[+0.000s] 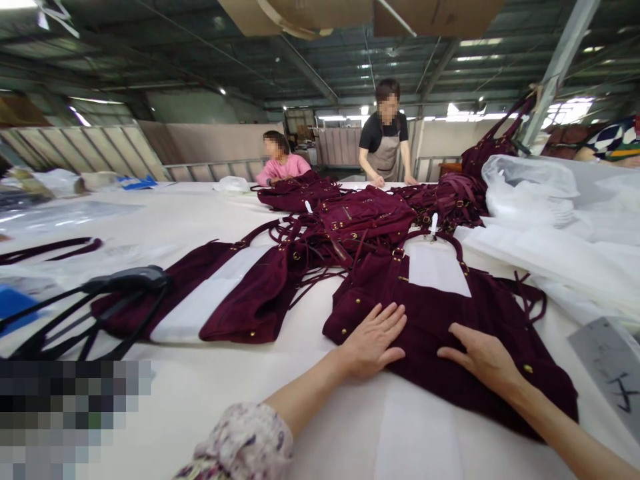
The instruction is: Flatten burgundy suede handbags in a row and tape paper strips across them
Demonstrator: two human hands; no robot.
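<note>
- One broad white table [330, 433] spans the foreground.
- Across its middle lies a tangled heap of burgundy bags [367, 217], straps trailing.
- Nearest the person, a flat burgundy bag [425, 333] lies on the table, right of centre.
- Just left of it, a second bag [250, 293] lies flat, with a white strip [215, 293] along it.
- White sheet [437, 267] by the nearest bag's handle.
- Left hand [373, 340] rests palm down on that bag, fingers slightly spread, thumb apart.
- Right hand [483, 360] rests there too, thumb and forefinger parted; I cannot tell about its other fingers.
- Small brass stud [528, 368] beside the right wrist.
</note>
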